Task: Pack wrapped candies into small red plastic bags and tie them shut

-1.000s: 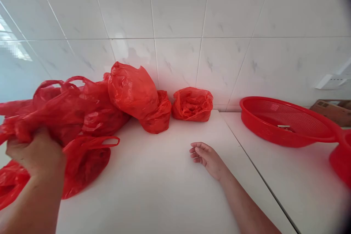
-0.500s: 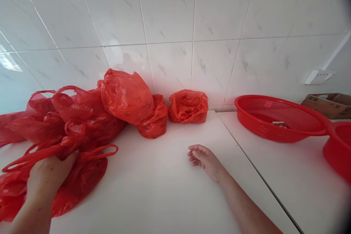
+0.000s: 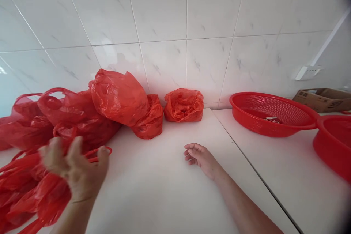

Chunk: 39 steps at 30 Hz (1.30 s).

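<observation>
My left hand (image 3: 78, 166) is raised at the lower left with its fingers spread, slightly blurred and holding nothing. Below and beside it, a red plastic bag (image 3: 53, 195) with loose handles lies on the white table (image 3: 153, 190). Behind it a filled red bag with looped handles (image 3: 74, 108) rests against others. My right hand (image 3: 199, 155) lies over the middle of the table, its fingers loosely curled and apart with nothing in them. Nearest to it, by the wall, sits an open-topped red bag (image 3: 184, 108).
A bulging red bag (image 3: 119, 97) leans by the tiled wall (image 3: 164, 7). To the right are a red plastic colander (image 3: 263, 126) with a small item inside, another red basket (image 3: 329, 150), a cardboard box (image 3: 315, 102) and a socket (image 3: 308, 72). A seam runs between the tabletops.
My left hand has let go of the red bag's top and lifted to the right, fingers opening. The bag has slumped. The view has shifted a little to the right; my right hand keeps its pose.
</observation>
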Each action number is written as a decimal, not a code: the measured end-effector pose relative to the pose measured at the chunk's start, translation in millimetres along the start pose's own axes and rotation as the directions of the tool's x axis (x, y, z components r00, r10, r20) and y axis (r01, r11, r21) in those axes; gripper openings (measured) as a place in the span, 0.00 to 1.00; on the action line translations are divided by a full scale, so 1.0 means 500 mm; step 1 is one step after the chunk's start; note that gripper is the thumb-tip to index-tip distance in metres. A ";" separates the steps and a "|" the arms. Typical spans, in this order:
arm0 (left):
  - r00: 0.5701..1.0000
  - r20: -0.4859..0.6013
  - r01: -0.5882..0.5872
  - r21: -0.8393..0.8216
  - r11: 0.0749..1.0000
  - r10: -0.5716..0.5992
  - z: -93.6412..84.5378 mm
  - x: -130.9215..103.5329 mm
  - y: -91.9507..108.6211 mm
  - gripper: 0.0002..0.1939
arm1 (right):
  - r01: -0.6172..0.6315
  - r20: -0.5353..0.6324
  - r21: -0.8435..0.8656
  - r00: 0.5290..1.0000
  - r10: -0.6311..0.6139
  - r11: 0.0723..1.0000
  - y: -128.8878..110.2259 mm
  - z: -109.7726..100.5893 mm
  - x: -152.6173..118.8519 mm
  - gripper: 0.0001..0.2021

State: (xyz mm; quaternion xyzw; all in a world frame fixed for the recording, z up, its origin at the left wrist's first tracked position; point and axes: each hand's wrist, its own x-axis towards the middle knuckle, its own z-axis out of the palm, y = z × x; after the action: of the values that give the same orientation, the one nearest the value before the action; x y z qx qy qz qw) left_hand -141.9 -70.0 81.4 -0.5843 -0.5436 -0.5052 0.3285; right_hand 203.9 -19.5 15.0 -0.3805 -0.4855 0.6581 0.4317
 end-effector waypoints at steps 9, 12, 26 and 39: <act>0.831 0.415 -0.135 -0.497 0.857 0.371 0.207 0.086 0.217 0.16 | 0.048 -0.071 -0.030 0.996 -0.050 0.998 0.015 0.005 0.014 0.15; 0.784 0.539 0.071 -0.569 0.820 0.306 0.282 0.111 0.272 0.17 | 0.081 -0.176 -0.146 0.979 -0.106 0.986 0.023 0.020 0.021 0.12; 0.611 0.791 0.226 -0.181 0.957 0.005 0.474 0.055 0.364 0.18 | 0.047 -0.485 -0.649 0.744 -0.461 0.759 0.020 0.006 0.112 0.26; 0.540 0.831 0.099 -0.224 0.969 0.137 0.490 -0.008 0.355 0.26 | 0.095 -0.566 -0.542 0.693 -0.446 0.835 -0.009 -0.027 0.156 0.35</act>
State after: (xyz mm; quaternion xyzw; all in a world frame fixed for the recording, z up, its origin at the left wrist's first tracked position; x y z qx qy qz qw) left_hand 87.1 122.9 39.7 -0.7963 -0.5612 -0.2219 -0.0417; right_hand 191.0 58.3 9.9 -0.6062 -0.4932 0.2628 0.5659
